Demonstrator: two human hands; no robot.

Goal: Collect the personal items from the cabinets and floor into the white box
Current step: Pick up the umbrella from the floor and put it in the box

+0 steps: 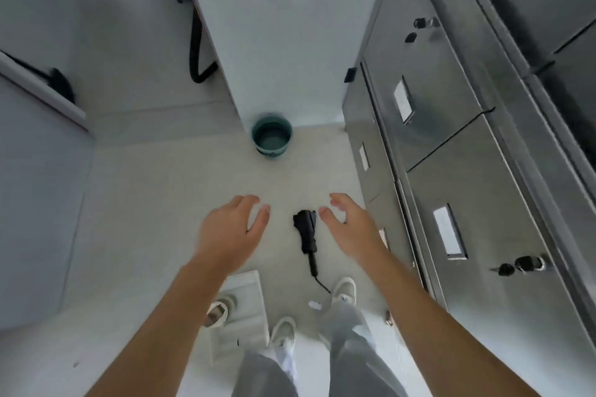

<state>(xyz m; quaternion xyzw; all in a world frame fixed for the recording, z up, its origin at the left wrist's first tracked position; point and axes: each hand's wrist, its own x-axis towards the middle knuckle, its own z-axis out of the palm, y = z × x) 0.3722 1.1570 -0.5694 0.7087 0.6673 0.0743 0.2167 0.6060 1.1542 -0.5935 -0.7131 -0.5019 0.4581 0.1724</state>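
Note:
A folded black umbrella (306,232) lies on the pale floor straight ahead, its strap trailing toward my right shoe. My left hand (233,229) and my right hand (348,226) hover above the floor on either side of it, fingers relaxed, holding nothing. The white box (248,332) stands on the floor by my left foot, under my left forearm. A round metallic item (219,309) sits in it. A small white scrap (314,304) lies on the floor next to my right shoe.
Grey metal lockers (467,155) with labels and keys line the right side. A teal bucket (272,138) stands at the far wall's corner. A white partition rises behind it, with a black hose (196,51) hanging at its left. A light cabinet edge fills the left.

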